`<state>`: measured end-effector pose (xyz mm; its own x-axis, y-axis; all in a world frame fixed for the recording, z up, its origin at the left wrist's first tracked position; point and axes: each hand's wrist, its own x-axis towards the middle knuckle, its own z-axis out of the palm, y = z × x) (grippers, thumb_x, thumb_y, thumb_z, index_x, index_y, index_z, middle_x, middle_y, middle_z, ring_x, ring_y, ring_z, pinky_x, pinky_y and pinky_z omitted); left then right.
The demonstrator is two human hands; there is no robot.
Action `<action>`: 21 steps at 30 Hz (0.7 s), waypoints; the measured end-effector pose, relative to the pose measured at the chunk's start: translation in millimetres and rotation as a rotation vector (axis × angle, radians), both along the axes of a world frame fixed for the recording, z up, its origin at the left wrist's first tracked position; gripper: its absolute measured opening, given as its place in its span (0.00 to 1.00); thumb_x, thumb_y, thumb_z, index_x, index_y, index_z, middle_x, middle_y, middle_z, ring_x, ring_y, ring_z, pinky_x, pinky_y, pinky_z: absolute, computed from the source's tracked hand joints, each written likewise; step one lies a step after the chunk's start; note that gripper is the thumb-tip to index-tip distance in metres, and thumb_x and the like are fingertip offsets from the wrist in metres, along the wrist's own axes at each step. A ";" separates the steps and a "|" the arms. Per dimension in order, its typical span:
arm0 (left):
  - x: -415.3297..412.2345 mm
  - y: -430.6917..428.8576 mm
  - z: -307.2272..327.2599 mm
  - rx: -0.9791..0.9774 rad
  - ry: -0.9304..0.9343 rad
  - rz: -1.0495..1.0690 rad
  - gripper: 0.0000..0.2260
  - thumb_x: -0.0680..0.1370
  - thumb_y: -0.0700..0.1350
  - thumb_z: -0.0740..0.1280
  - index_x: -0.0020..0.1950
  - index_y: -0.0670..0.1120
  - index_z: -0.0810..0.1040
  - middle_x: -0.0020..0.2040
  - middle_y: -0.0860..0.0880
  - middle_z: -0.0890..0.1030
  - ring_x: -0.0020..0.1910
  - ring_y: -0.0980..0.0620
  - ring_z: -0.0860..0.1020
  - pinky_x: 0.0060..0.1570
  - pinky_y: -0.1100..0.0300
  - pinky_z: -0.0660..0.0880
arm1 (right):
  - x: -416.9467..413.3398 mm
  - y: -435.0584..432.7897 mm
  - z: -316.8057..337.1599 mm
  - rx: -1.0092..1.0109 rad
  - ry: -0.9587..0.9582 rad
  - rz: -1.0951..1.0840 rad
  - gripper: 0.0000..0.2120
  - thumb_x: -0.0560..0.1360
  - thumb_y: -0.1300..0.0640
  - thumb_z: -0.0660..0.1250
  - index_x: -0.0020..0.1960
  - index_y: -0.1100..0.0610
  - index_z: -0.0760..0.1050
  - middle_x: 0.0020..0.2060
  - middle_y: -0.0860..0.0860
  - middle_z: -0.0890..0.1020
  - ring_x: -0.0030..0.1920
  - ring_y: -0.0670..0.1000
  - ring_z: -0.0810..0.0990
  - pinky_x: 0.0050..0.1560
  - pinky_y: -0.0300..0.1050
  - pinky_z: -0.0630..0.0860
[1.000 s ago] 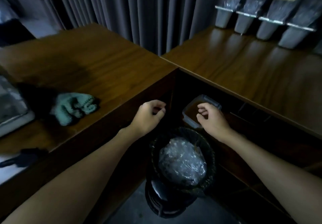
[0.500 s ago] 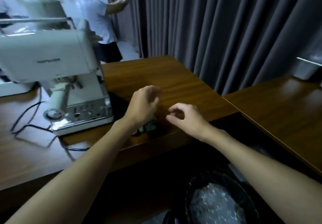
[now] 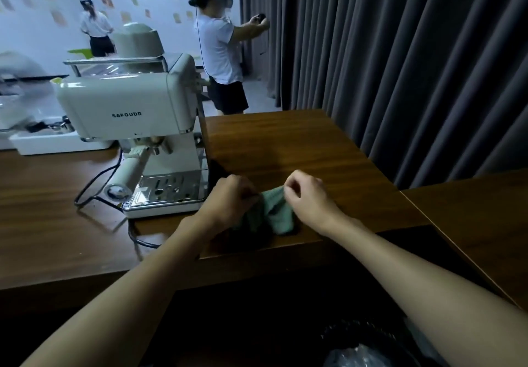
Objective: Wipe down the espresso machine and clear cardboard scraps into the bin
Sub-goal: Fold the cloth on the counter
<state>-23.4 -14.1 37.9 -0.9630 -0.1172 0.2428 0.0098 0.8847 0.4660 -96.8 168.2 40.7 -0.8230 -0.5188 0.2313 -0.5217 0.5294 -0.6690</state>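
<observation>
– Green cloth (image 3: 271, 212) lies bunched on the counter (image 3: 285, 144); we pinch it with left hand (image 3: 231, 198) and right hand (image 3: 305, 195).
– Noted: espresso machine (image 3: 128, 109) lies just left of it; our left hand is nearer.

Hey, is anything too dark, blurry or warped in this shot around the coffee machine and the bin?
Head view: the espresso machine is sharp and well lit, lettering legible, glare on its drip tray; the green cloth is dim but clear; the bin at the bottom edge is nearly lost in shadow; the far-left background is smeared; the wide lens tilts the curtain folds at right.
</observation>
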 end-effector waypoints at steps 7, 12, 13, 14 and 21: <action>-34.4 21.3 47.6 0.093 0.294 -0.039 0.08 0.81 0.39 0.67 0.57 0.42 0.83 0.52 0.51 0.79 0.50 0.54 0.76 0.45 0.68 0.71 | -34.9 38.2 37.8 -0.224 0.198 -0.099 0.04 0.79 0.56 0.66 0.47 0.55 0.77 0.39 0.48 0.80 0.42 0.46 0.79 0.42 0.45 0.78; -51.4 16.8 18.3 -0.063 0.046 -0.126 0.13 0.79 0.47 0.69 0.63 0.48 0.80 0.58 0.51 0.78 0.56 0.51 0.76 0.56 0.51 0.78 | -46.0 59.9 26.2 0.200 0.048 -0.030 0.20 0.77 0.51 0.69 0.67 0.50 0.72 0.50 0.43 0.79 0.54 0.47 0.77 0.62 0.51 0.72; -50.9 16.9 9.2 -0.078 -0.025 -0.128 0.16 0.78 0.51 0.70 0.65 0.49 0.79 0.59 0.51 0.78 0.58 0.49 0.76 0.58 0.47 0.78 | -47.1 64.0 19.4 0.302 -0.014 -0.016 0.23 0.76 0.50 0.69 0.70 0.49 0.70 0.51 0.42 0.79 0.55 0.46 0.76 0.65 0.53 0.69; -49.7 18.5 2.2 -0.097 -0.098 -0.121 0.20 0.77 0.55 0.70 0.67 0.50 0.77 0.61 0.51 0.77 0.60 0.48 0.76 0.59 0.43 0.76 | -48.2 68.0 11.9 0.367 -0.065 -0.022 0.25 0.76 0.49 0.70 0.70 0.48 0.69 0.51 0.42 0.78 0.57 0.46 0.76 0.67 0.54 0.66; -49.4 38.0 -18.1 -0.278 -0.217 -0.060 0.22 0.76 0.60 0.70 0.69 0.54 0.75 0.63 0.51 0.72 0.67 0.45 0.68 0.67 0.43 0.63 | -51.6 69.7 -16.2 0.433 -0.115 -0.155 0.17 0.78 0.47 0.65 0.65 0.49 0.73 0.60 0.47 0.76 0.65 0.52 0.72 0.67 0.55 0.64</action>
